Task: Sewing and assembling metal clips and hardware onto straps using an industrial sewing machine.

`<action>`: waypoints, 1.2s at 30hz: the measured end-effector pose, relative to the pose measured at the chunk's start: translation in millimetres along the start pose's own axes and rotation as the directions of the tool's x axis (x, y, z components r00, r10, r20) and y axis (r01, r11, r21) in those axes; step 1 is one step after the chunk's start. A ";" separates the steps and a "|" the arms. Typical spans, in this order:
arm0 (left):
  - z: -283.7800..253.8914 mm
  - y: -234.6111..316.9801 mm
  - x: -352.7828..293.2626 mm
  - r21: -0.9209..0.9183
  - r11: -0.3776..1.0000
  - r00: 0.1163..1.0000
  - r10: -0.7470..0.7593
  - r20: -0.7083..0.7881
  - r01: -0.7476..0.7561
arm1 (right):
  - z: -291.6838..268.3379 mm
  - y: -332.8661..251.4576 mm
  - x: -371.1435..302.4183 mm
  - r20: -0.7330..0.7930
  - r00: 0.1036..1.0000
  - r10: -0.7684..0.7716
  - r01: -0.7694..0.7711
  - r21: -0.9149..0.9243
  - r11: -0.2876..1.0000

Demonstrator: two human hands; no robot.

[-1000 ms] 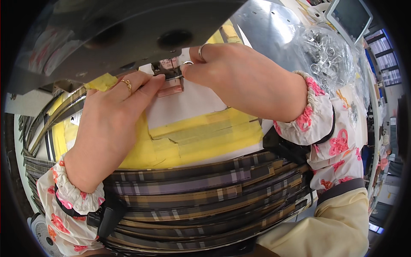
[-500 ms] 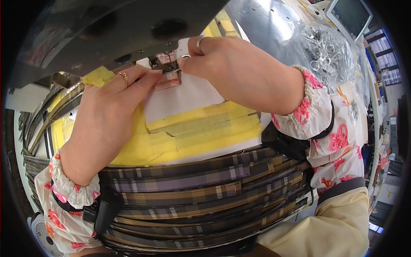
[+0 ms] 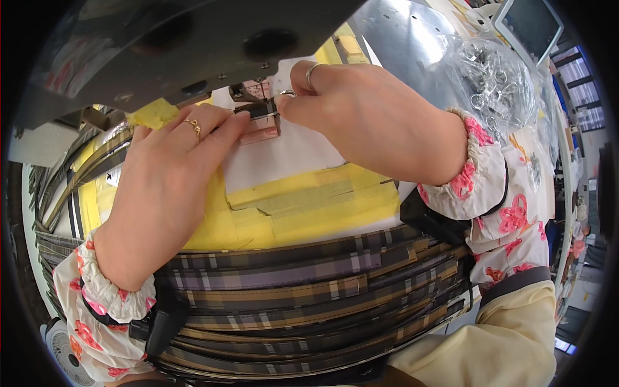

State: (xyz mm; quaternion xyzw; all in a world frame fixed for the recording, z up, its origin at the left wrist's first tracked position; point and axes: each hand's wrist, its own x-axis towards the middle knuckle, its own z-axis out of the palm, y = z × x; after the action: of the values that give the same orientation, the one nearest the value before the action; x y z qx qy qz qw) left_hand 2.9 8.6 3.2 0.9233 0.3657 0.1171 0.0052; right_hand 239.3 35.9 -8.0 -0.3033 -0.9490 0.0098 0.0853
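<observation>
A short dark strap [image 3: 261, 108] lies across the small work plate under the needle area of a dark sewing machine [image 3: 193, 48]. My left hand [image 3: 174, 155] is closed over the strap's left part, thumb and forefinger pressed together beside the plate. At the strap's right end sits a silver metal ring-like fitting [image 3: 287, 93], pinched between the thumb and curled fingers of my right hand [image 3: 361, 109]. Just behind the strap is the presser foot [image 3: 242, 93]. The strap's far left part is hidden under my left fingers.
Plaid straps [image 3: 277, 284] lie in rows along the near edge, and more strap ends [image 3: 55, 187] bunch at the left. Yellow tape [image 3: 309, 193] covers part of the work surface. A clear bag of metal clasps [image 3: 496, 84] and a screen [image 3: 529, 29] are at the right.
The view has shifted slightly. More of the dark strap shows between my hands, in front of the presser foot. Both hands keep their holds.
</observation>
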 end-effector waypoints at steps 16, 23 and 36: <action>-1.4 3.3 1.8 0.058 0.998 0.999 0.038 -0.011 -0.038 | -0.8 -1.5 2.3 -0.116 0.993 -0.023 0.018 -0.048 0.999; 0.7 1.0 0.8 0.049 0.998 0.999 0.047 -0.023 -0.045 | -1.1 0.1 3.1 -0.107 0.994 0.005 -0.013 -0.082 0.997; -0.7 -0.6 -1.3 0.068 0.998 0.994 -0.013 0.104 0.006 | -0.6 5.3 4.7 -0.090 0.996 0.029 -0.036 -0.072 0.997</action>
State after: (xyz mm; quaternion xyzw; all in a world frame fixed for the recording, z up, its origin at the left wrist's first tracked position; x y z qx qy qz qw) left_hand 1.5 8.1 3.6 0.9261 0.3731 0.0562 -0.0064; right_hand 238.6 43.0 -7.1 -0.3218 -0.9389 -0.0373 0.1159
